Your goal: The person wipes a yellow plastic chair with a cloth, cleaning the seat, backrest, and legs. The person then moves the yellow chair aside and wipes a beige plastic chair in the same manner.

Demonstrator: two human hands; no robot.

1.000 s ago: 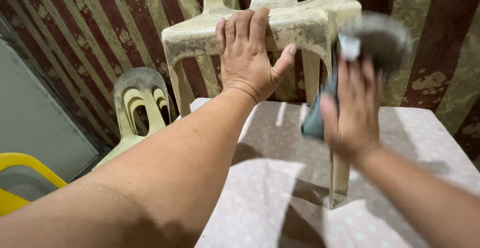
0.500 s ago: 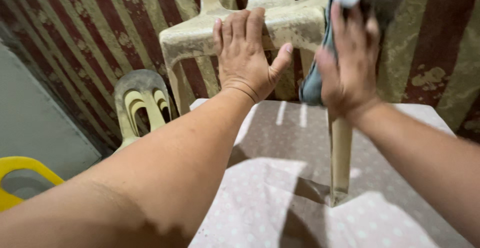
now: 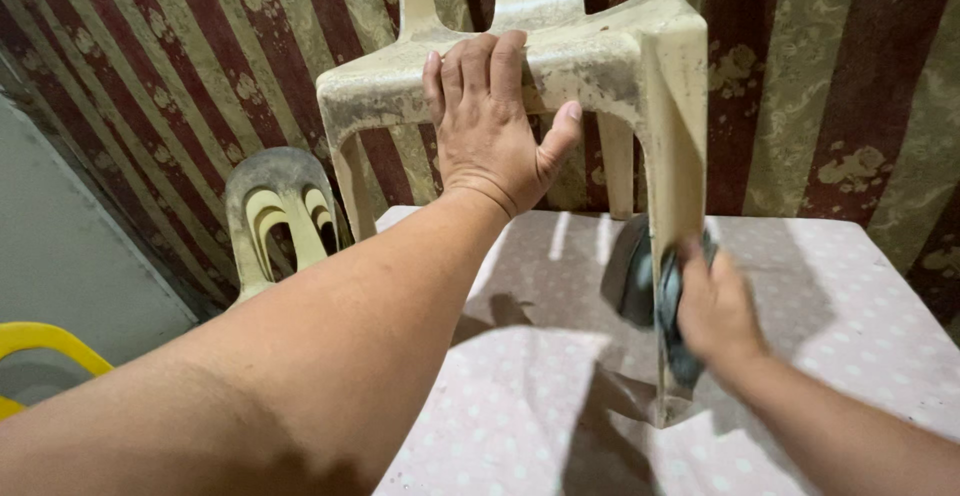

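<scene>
Plastic chair (image 3: 560,66): cream monobloc type, grimy, with dark smudges along the seat edge. Stands upright on a table, filling the 12 o'clock part of the view; its near front leg runs down toward 5 o'clock, foot resting on the tabletop.

Cloth (image 3: 640,281): dark grey, bunched, blurred. Wrapped against the near front leg, about halfway down, at 4 o'clock.
</scene>
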